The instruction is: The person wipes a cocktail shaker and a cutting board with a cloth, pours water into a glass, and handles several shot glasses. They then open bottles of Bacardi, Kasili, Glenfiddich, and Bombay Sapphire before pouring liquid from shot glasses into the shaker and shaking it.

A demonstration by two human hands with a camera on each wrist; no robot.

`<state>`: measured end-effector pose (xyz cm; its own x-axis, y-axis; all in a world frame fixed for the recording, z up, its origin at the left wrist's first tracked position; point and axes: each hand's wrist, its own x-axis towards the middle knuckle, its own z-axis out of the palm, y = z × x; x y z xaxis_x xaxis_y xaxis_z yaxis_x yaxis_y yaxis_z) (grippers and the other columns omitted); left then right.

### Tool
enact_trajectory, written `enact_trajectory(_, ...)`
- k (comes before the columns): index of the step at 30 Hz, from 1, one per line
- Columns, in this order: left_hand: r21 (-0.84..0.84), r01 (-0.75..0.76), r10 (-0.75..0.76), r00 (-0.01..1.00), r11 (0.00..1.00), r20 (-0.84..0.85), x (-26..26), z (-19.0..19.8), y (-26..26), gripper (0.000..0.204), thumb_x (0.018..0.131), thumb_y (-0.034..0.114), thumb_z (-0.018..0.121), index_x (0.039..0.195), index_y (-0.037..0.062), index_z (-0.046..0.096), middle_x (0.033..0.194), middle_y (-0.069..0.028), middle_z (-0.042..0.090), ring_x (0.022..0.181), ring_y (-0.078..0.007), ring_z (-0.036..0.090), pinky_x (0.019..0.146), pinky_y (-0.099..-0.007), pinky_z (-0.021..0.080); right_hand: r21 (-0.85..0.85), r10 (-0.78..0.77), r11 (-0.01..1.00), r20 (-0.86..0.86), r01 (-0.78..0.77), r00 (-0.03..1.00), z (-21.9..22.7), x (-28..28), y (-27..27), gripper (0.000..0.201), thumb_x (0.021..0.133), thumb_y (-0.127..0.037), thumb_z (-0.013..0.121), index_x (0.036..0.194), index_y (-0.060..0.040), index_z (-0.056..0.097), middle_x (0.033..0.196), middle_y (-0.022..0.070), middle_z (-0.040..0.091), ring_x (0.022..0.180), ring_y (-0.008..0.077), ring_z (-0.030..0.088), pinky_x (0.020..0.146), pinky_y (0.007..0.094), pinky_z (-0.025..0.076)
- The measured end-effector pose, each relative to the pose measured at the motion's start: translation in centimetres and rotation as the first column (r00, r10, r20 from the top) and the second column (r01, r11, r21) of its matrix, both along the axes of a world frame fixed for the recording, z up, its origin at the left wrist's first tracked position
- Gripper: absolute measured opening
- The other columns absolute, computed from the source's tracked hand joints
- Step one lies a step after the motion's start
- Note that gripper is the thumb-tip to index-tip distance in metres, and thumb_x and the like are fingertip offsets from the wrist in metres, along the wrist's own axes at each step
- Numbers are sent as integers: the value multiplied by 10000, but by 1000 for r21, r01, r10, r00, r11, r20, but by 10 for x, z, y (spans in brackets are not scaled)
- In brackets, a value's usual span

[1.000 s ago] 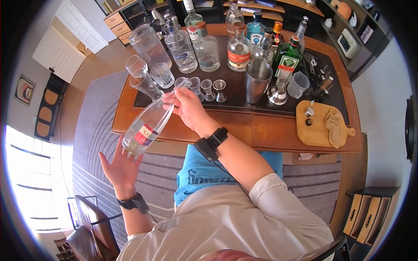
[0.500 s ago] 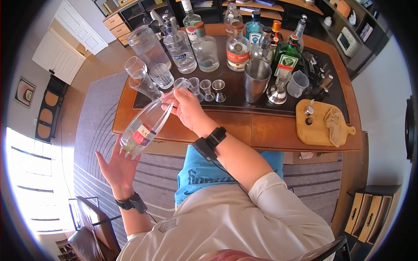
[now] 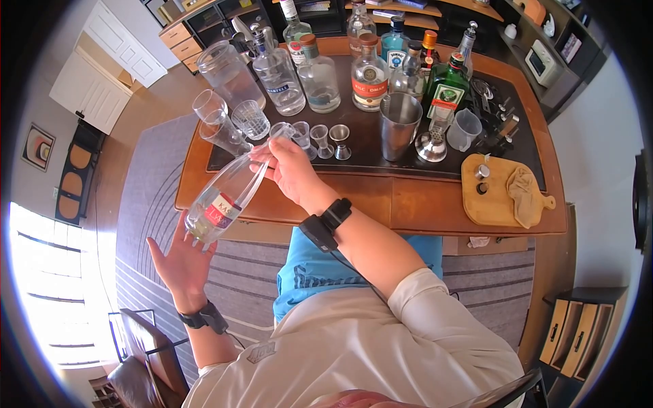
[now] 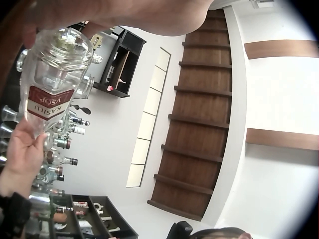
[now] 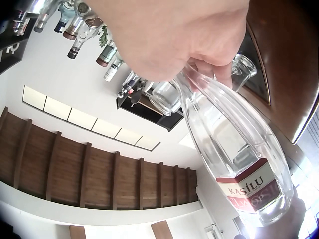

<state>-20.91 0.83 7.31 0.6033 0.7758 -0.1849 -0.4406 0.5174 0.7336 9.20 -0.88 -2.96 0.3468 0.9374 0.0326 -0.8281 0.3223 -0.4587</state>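
- Since the earlier head frames, your left hand (image 3: 183, 265) and the base of the clear glass bottle (image 3: 231, 193) have eased slightly toward the left of the frame; the wooden table (image 3: 360, 197) has drifted a little that way too, so part of this is the view itself shifting. Your hold looks the same.
- Your right hand (image 3: 292, 166), near the middle of the head view, has its fingers and thumb wrapped round the bottle's neck.
- Your left hand, lower left, is spread palm up with the fingers extended, gripping nothing; its fingertips lie at the bottle's base, though I cannot tell whether they touch.
- The bottle is left of centre and tilted, neck toward the upper right, base toward the lower left, out past the table's near edge. Its red and cream label (image 3: 221, 209) is low on the body.
- I can make out no liquid level, so expect mainly the weight of the glass, probably greatest at the base.
- It should be rigid, slick and breakable; the lengthwise ridges may give your fingers some purchase.
- The narrow neck suits one hand, but the base could swing; a palm beneath would steady it.
- Mind the tall glass (image 3: 221, 131) and cut tumbler (image 3: 251, 120), upper left, near the neck: a knock could chip either.
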Motion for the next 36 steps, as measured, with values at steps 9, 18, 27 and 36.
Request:
enact_trajectory(9,-4,-1,1,1000,1000,-1,0,-1,1,1010,1022,825,253,1670,55,331,1584,-180,485,1428,-324,460,1160,-518,378,-17,2,1000,-20,-2,1000,-2,0,2,221,1152,-265,517,1109,-66,602,1149,117,696,1143,263,696,1022,515,591)
enact_trajectory(18,2,-18,18,1000,1000,-19,3,0,-1,1004,1028,818,239,1669,50,331,1586,-182,489,1423,-321,475,1147,-515,400,-24,7,1000,-19,-7,1000,-2,0,2,227,1156,-256,505,1106,-55,598,1152,125,691,1132,260,695,1026,509,593)
enact_trajectory(27,-14,-38,38,999,999,-39,5,2,-2,1004,1029,817,234,1669,49,329,1579,-183,496,1415,-321,487,1134,-517,419,-23,6,1000,-3,-7,1000,-4,0,3,241,1158,-263,498,1109,-50,600,1159,128,692,1129,253,697,1026,500,595)
enact_trajectory(36,-25,0,0,1000,1000,7,4,-6,2,980,1040,796,271,1674,49,312,1595,-187,486,1429,-347,482,1154,-553,401,-47,-25,999,25,26,999,6,0,0,224,1141,-269,546,1134,-53,604,1160,108,695,1125,238,695,1004,461,599)
